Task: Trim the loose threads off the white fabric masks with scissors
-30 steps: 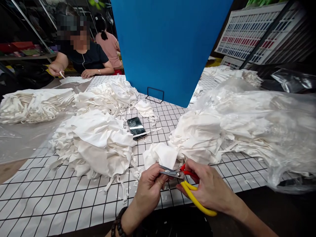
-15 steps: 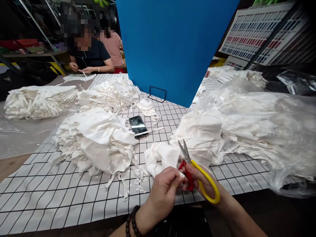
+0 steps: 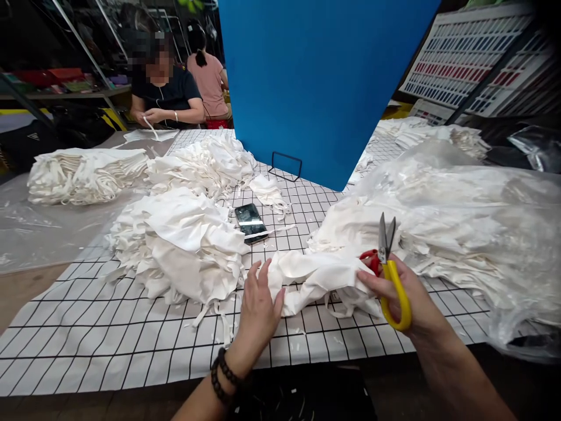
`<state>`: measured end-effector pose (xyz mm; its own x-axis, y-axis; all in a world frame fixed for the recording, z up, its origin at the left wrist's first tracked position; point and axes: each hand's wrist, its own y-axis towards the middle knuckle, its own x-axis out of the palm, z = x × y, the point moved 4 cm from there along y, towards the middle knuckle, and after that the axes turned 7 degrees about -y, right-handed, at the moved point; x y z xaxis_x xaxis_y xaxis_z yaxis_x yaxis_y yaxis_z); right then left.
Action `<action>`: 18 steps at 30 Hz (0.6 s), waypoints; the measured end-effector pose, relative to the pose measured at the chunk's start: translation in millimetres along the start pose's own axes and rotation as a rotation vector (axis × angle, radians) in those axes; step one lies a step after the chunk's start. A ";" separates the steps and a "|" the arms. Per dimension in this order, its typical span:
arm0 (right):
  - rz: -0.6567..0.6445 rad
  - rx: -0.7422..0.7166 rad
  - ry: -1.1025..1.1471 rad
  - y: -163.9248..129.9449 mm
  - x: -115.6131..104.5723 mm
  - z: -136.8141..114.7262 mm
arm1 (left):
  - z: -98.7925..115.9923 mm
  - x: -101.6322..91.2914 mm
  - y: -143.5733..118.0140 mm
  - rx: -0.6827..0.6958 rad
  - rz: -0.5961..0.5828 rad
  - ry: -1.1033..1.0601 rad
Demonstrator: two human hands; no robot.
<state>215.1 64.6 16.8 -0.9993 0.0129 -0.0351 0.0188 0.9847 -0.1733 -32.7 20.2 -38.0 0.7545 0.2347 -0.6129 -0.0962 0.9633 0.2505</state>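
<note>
Scissors point(image 3: 384, 254) metal w/ plastic hndls point(image 3: 405, 301), cloth point(image 3: 324, 272) matt.

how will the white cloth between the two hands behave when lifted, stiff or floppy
The white cloth is probably floppy, since it lies in loose, uneven folds. It looks thin, so it is likely light for its size. With no rounded, rigid shape, it seems more apt to crumple than roll if pushed.

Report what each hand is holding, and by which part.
Right hand: the scissors, by their handles, and seemingly the white cloth, pinched at its right end. Left hand: open beside the white cloth, with no hold visible.
</note>
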 end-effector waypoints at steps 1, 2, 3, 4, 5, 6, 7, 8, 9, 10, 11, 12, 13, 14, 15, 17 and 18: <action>-0.012 -0.004 0.000 -1.0 -2.4 -2.9 | -2.5 2.4 9.1 0.043 -0.055 0.023; -0.024 -0.011 0.002 -2.5 -4.9 -5.6 | -3.5 5.0 18.2 0.088 -0.121 0.033; -0.041 -0.017 0.003 -4.5 -7.3 -7.7 | -3.6 6.9 27.2 0.127 -0.180 0.032; -0.055 -0.021 0.003 -6.8 -10.3 -9.3 | -3.2 7.4 36.4 0.154 -0.219 0.026; -0.064 -0.024 0.004 -9.3 -14.0 -10.2 | -2.4 5.9 46.0 0.167 -0.231 0.017; -0.071 -0.026 0.009 -12.0 -18.4 -10.7 | -1.2 2.1 56.1 0.171 -0.218 0.005; -0.073 -0.029 0.020 -14.5 -23.6 -10.6 | 0.2 -3.9 66.4 0.164 -0.185 -0.007; -0.067 -0.037 0.038 -16.9 -29.7 -10.3 | 2.2 -11.8 76.6 0.152 -0.146 -0.018; -0.051 -0.053 0.061 -19.0 -36.7 -10.1 | 5.1 -21.4 86.3 0.141 -0.107 -0.024; -0.030 -0.070 0.080 -20.7 -43.9 -9.7 | 9.3 -32.3 95.3 0.137 -0.072 -0.041; -0.013 -0.082 0.089 -22.0 -50.9 -9.1 | 15.1 -44.2 103.1 0.144 -0.044 -0.071; 0.007 -0.091 0.088 -22.8 -57.5 -8.8 | 22.2 -56.6 109.5 0.158 -0.026 -0.122; 0.029 -0.099 0.080 -23.1 -63.3 -9.0 | 30.1 -68.5 114.3 0.170 -0.029 -0.201; 0.045 -0.111 0.071 -22.9 -67.7 -10.2 | 38.3 -79.1 117.6 0.166 -0.058 -0.294; 0.058 -0.132 0.062 -22.4 -70.8 -12.8 | 46.4 -87.9 119.1 0.146 -0.115 -0.396; 0.083 -0.225 -0.002 -20.1 -72.5 -23.3 | 62.1 -99.7 116.9 0.073 -0.279 -0.597; 0.096 -0.292 -0.064 -18.5 -71.2 -30.8 | 69.0 -102.9 113.5 0.020 -0.370 -0.687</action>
<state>284.9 50.8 52.7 -0.9892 0.1062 -0.1014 0.0934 0.9879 0.1238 -76.4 96.4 105.2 0.9686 -0.2414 -0.0590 0.2474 0.9590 0.1381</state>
